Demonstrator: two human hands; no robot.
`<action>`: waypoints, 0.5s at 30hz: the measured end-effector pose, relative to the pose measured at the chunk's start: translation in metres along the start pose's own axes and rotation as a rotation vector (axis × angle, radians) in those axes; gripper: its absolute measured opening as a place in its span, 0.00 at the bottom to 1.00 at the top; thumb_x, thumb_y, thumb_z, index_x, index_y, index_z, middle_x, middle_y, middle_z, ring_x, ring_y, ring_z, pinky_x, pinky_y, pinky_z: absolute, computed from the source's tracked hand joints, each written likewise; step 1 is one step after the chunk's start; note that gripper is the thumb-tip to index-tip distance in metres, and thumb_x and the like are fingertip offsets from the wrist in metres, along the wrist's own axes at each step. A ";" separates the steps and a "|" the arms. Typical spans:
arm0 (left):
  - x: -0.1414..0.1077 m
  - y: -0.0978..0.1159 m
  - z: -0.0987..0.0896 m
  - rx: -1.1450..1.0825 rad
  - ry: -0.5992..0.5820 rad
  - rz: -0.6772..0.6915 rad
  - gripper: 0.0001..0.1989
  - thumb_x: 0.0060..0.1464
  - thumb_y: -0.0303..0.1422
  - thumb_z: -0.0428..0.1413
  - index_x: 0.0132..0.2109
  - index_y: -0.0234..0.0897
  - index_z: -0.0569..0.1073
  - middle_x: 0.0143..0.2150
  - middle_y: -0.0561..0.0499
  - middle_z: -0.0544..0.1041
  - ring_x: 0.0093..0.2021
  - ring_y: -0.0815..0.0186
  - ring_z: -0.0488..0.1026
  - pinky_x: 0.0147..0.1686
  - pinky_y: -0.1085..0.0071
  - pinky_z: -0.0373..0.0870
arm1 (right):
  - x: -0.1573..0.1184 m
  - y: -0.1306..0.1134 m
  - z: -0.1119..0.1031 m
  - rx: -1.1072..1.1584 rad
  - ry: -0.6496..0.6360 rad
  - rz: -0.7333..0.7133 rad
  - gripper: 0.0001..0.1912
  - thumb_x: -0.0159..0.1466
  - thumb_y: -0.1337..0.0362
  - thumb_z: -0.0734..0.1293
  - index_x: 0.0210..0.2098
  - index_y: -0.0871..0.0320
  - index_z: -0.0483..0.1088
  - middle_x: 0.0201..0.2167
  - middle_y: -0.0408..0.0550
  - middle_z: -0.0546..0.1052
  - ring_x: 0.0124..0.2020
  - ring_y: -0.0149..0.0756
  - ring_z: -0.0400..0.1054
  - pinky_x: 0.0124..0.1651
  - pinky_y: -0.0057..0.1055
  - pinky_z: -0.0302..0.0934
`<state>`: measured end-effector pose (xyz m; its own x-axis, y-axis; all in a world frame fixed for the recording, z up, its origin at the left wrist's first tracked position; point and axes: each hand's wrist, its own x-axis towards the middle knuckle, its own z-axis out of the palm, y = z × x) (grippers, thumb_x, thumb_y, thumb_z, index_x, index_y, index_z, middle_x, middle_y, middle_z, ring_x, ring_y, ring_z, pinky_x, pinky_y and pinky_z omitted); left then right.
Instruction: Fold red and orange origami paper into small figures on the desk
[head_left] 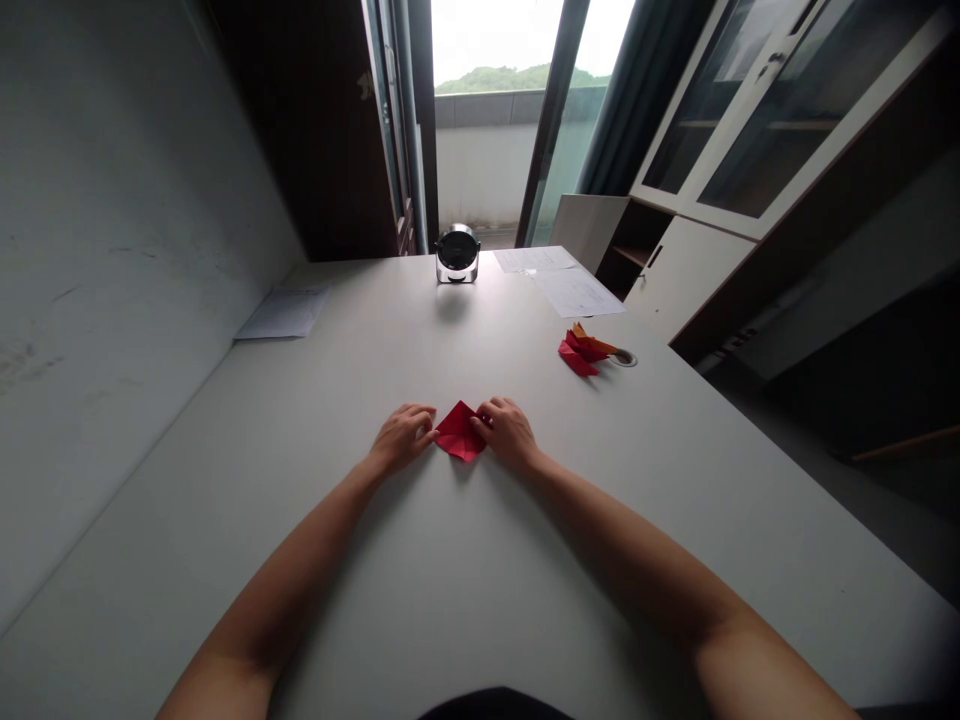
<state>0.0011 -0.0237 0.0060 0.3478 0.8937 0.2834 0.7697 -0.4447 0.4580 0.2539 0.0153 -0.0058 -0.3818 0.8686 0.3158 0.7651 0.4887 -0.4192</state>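
A small red folded paper [460, 436] lies on the white table [360, 370], with one corner pointing away from me and creases across it. My left hand [405, 436] is at its left corner, thumb and fingers curled together at the paper's edge. On the right side my right hand [507, 430] rests over the right corner, its fingertips closed on the red paper.
Folded red and orange paper pieces [585, 350] lie at the right beside a round cable hole [625, 357]. A round black device [457, 252] stands at the far edge. White sheets lie at far right [576, 292] and far left [283, 312]. A wall borders the left.
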 end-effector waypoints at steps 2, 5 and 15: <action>0.000 0.004 0.002 0.022 0.000 -0.008 0.06 0.59 0.36 0.58 0.34 0.41 0.72 0.56 0.49 0.76 0.57 0.57 0.70 0.58 0.58 0.67 | -0.001 -0.002 -0.001 -0.044 0.004 0.005 0.08 0.68 0.58 0.66 0.36 0.55 0.73 0.37 0.50 0.74 0.42 0.40 0.64 0.47 0.34 0.57; -0.001 0.010 0.006 0.065 0.014 -0.022 0.04 0.59 0.34 0.58 0.41 0.42 0.72 0.58 0.48 0.74 0.58 0.56 0.68 0.59 0.58 0.66 | -0.001 -0.005 -0.002 -0.088 0.001 0.007 0.08 0.68 0.59 0.66 0.37 0.55 0.73 0.39 0.50 0.74 0.43 0.41 0.63 0.48 0.35 0.56; -0.002 0.016 0.015 0.073 0.022 -0.055 0.02 0.59 0.32 0.57 0.38 0.41 0.72 0.57 0.48 0.73 0.56 0.57 0.69 0.58 0.58 0.65 | -0.002 -0.007 -0.003 -0.165 0.011 0.052 0.09 0.70 0.59 0.63 0.37 0.56 0.71 0.40 0.51 0.73 0.45 0.42 0.63 0.49 0.34 0.55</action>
<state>0.0206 -0.0311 0.0000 0.2924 0.9148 0.2786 0.8244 -0.3888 0.4114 0.2509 0.0098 -0.0012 -0.3348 0.8909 0.3069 0.8586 0.4226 -0.2901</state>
